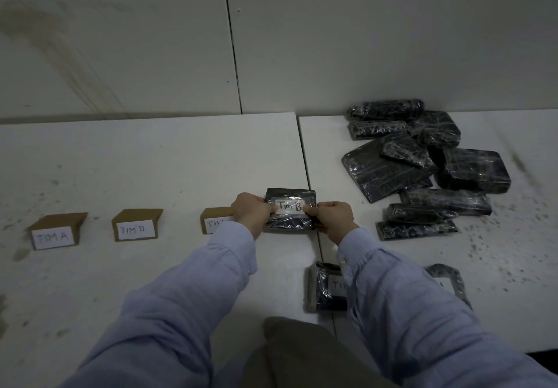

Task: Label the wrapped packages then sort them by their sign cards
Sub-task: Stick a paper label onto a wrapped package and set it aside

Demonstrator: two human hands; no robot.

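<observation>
A small black wrapped package (290, 223) lies on the white table with a white label (290, 206) reading "TIM B" on its top. My left hand (250, 214) grips the package's left side, thumb on the label's left end. At the label's right end, my right hand (332, 217) pinches the label and package edge. Cardboard sign cards stand in a row to the left: "TIM A" (56, 232), "TIM B" (136, 226), and a third (216, 220) partly hidden behind my left hand.
A heap of several unlabelled black wrapped packages (428, 164) lies at the back right. Two labelled packages (324, 286) sit near the front edge, mostly hidden under my right sleeve. A seam (308, 173) runs between two tabletops. A wall stands behind.
</observation>
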